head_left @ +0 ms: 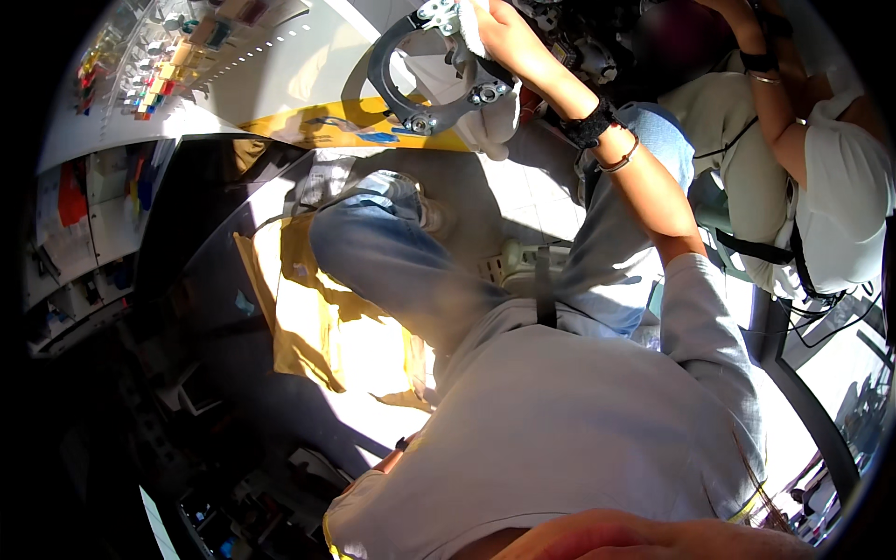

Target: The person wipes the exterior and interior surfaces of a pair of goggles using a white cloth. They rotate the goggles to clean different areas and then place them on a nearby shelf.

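Note:
My right hand (504, 42) reaches to the top of the view, its fingers curled at the edge of a dark grey, ring-shaped metal part (385, 70). Round bolted fittings sit along the lower side of that part, and a silver metal piece (439, 15) is at its top. White cloth-like material (469, 30) shows between the hand and the part. Below the ring hangs a pale, glove-like shape (495, 131). Of my left arm, only a bit of forearm with a dark band (401, 444) appears beside my shirt; the left hand itself is hidden.
A white worktop (280, 84) with a yellow front strip lies ahead, carrying small coloured parts (163, 79) at its left. A yellow cloth or bag (308, 317) is beside my left leg. To the right sits another person (845, 196); cables (821, 322) hang behind them.

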Demonstrator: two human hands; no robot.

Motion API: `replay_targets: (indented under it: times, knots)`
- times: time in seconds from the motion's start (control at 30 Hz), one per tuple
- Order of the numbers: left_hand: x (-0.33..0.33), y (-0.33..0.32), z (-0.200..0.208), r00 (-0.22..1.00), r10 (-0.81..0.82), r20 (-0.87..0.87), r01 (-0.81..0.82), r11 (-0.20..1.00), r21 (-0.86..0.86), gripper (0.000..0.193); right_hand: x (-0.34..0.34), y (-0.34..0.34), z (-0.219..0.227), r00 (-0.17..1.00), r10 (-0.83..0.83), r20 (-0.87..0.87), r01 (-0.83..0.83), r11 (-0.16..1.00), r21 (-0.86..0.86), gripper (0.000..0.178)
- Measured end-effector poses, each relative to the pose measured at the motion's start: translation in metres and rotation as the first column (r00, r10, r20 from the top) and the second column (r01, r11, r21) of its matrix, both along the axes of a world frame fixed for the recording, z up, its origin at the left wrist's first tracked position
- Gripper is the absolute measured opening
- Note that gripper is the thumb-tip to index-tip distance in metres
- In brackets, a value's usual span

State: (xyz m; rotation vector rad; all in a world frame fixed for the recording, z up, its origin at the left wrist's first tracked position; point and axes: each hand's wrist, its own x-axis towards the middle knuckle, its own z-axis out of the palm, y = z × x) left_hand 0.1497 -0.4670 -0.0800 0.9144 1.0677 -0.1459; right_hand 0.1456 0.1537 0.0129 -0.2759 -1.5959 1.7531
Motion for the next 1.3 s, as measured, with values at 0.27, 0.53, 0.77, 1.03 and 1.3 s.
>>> replay_targets:
  times: [0.27, 0.53, 0.77, 1.03, 1.3]
  knots:
    - [-0.124, 0.231, 0.13, 0.927, 0.342, -0.153, -0.261, 0.882, 0.392, 0.011, 0.005, -0.008, 0.003, 1.0, 0.009, -0.001, -0.009, 0.999, 0.039, 0.027]
    - [-0.165, 0.442, 0.13, 0.614, 0.723, 0.317, -0.504, 0.05, 0.862, 0.035, -0.013, 0.002, -0.015, 0.994, 0.06, -0.087, -0.051, 0.993, 0.107, 0.027]
    - [-0.164, 0.488, 0.095, 0.182, 0.691, 0.7, -0.956, -0.043, 0.29, 0.028, -0.025, -0.004, -0.025, 0.975, -0.207, 0.081, 0.209, 0.978, -0.014, 0.031]
    - [-0.152, 0.478, 0.097, 0.197, 0.693, 0.693, -0.893, -0.166, 0.419, 0.01, -0.006, -0.04, -0.006, 0.993, -0.116, 0.034, 0.117, 0.993, -0.031, 0.045]
    - [-0.159, 0.477, 0.088, 0.203, 0.672, 0.712, -0.934, -0.085, 0.347, 0.013, -0.015, -0.017, -0.007, 0.964, -0.053, 0.261, 0.067, 0.997, -0.044, 0.048]
